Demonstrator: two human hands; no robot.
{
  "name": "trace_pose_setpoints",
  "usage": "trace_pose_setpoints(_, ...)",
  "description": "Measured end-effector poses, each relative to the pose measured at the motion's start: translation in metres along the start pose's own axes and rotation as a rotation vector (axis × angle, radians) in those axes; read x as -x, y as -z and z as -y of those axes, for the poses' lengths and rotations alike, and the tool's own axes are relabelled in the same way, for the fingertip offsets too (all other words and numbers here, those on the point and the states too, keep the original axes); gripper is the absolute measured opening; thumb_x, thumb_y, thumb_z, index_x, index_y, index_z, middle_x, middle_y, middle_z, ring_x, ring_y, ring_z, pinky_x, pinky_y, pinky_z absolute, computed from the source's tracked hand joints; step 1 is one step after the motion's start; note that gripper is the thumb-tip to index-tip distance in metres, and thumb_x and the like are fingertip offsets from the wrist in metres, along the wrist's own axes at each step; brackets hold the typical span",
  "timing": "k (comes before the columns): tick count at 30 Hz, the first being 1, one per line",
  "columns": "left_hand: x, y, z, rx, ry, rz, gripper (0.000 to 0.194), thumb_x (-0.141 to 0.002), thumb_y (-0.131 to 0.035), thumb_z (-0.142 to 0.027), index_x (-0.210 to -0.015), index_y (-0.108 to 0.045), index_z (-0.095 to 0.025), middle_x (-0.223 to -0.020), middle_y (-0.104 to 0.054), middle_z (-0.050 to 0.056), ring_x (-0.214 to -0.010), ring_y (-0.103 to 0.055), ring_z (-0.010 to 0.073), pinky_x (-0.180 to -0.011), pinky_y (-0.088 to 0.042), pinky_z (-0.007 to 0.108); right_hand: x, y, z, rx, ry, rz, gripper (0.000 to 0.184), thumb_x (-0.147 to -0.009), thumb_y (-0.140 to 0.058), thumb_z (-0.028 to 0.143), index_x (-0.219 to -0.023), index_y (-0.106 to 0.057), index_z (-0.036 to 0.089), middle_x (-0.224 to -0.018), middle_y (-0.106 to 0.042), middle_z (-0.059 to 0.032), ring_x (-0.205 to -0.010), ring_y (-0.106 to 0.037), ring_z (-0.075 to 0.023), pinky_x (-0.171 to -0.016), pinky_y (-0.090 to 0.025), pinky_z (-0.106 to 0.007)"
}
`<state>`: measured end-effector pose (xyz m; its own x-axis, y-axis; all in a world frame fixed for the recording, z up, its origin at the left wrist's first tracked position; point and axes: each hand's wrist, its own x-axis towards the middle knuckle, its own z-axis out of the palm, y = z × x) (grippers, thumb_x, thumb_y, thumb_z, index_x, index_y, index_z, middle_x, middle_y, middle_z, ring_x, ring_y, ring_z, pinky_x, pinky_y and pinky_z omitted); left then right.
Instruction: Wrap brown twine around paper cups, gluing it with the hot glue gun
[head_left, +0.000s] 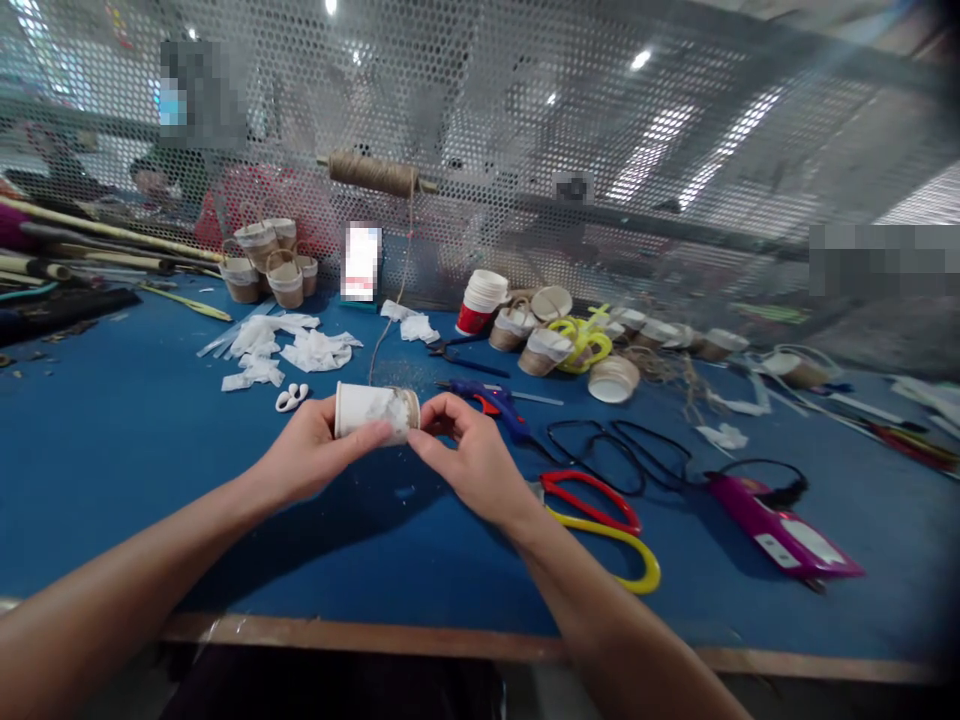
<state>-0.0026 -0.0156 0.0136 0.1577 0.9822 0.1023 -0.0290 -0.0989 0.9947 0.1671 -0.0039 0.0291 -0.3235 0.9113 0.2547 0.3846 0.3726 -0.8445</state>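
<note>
A white paper cup [367, 405] lies sideways above the blue table, with brown twine [414, 408] wound around its right end and greyish smears on its wall. My left hand [315, 445] wraps around the cup from the left, thumb along the front. At the twined end, my right hand [465, 450] pinches the cup's edge between thumb and curled fingers; whether it also grips the twine I cannot tell. A strand leads from behind the cup up to a twine spool [373, 173]. Just right of the cup lies a blue glue gun [495, 402].
Scissors [600, 520] with red and yellow handles lie beside my right forearm. A purple power strip [784, 525] and black cord sit at right. Twine-covered cups [285, 280] stand back left, with more back right. White scraps [319, 350], pliers [465, 355] and a phone [361, 262] are nearby.
</note>
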Motion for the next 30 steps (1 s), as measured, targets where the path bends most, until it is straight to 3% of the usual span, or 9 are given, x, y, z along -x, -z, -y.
trace_pose_setpoints(5, -0.006, 0.004, 0.001, 0.382, 0.222, 0.039, 0.022, -0.067, -0.069, -0.028, -0.081, -0.068, -0.011, -0.074, -0.070, 0.006, -0.063, -0.061, 0.0127, -0.063, -0.045, 0.022, 0.004, -0.003, -0.001, 0.168, 0.160, -0.020, 0.008, -0.070, -0.053, 0.016, -0.069, -0.045, 0.018, -0.069, -0.050, 0.0008, -0.065, -0.047, -0.0116, -0.065, -0.039, -0.026)
trace_pose_setpoints(9, -0.006, 0.006, -0.001, 0.468, 0.291, 0.077, 0.021, -0.063, -0.071, -0.028, -0.073, -0.069, -0.010, -0.065, -0.068, 0.004, -0.056, -0.059, 0.0113, -0.056, -0.044, 0.020, 0.005, -0.006, -0.003, 0.214, 0.239, -0.001, 0.010, -0.069, -0.052, 0.014, -0.068, -0.044, 0.019, -0.070, -0.050, 0.0003, -0.066, -0.047, -0.0120, -0.065, -0.040, -0.026)
trace_pose_setpoints(13, -0.005, 0.006, 0.002, 0.387, 0.200, 0.016, 0.020, -0.060, -0.073, -0.026, -0.074, -0.068, -0.012, -0.066, -0.067, 0.003, -0.059, -0.057, 0.0108, -0.059, -0.044, 0.019, 0.004, -0.006, -0.004, 0.170, 0.238, -0.026, 0.007, -0.072, -0.054, 0.019, -0.075, -0.047, 0.018, -0.074, -0.053, -0.0010, -0.069, -0.050, -0.0127, -0.068, -0.043, -0.027)
trace_pose_setpoints(17, -0.002, 0.003, 0.004, 0.174, 0.120, 0.000, 0.021, -0.061, -0.072, -0.025, -0.077, -0.068, -0.012, -0.070, -0.067, 0.002, -0.060, -0.055, 0.0110, -0.062, -0.044, 0.021, 0.003, -0.002, -0.008, 0.139, 0.307, -0.147, 0.022, -0.078, -0.050, 0.022, -0.099, -0.049, 0.014, -0.098, -0.054, -0.0094, -0.092, -0.052, -0.0163, -0.080, -0.044, -0.032)
trace_pose_setpoints(22, 0.004, 0.001, 0.001, -0.046, 0.055, 0.096, 0.016, -0.064, -0.067, -0.026, -0.071, -0.065, -0.011, -0.057, -0.057, -0.002, -0.050, -0.045, 0.0086, -0.050, -0.037, 0.020, 0.004, -0.002, -0.010, 0.204, 0.407, -0.024, 0.025, -0.086, -0.036, 0.020, -0.102, -0.055, 0.015, -0.111, -0.052, -0.0106, -0.108, -0.046, -0.0173, -0.093, -0.037, -0.037)
trace_pose_setpoints(30, 0.005, 0.001, 0.002, -0.098, 0.042, 0.140, 0.021, -0.066, -0.062, -0.031, -0.059, -0.057, -0.012, -0.052, -0.043, -0.004, -0.048, -0.034, 0.0069, -0.044, -0.029, 0.019, 0.010, -0.006, -0.003, 0.250, 0.452, 0.038, 0.032, -0.086, -0.032, 0.020, -0.106, -0.056, 0.013, -0.117, -0.050, -0.0118, -0.113, -0.043, -0.0194, -0.094, -0.036, -0.041)
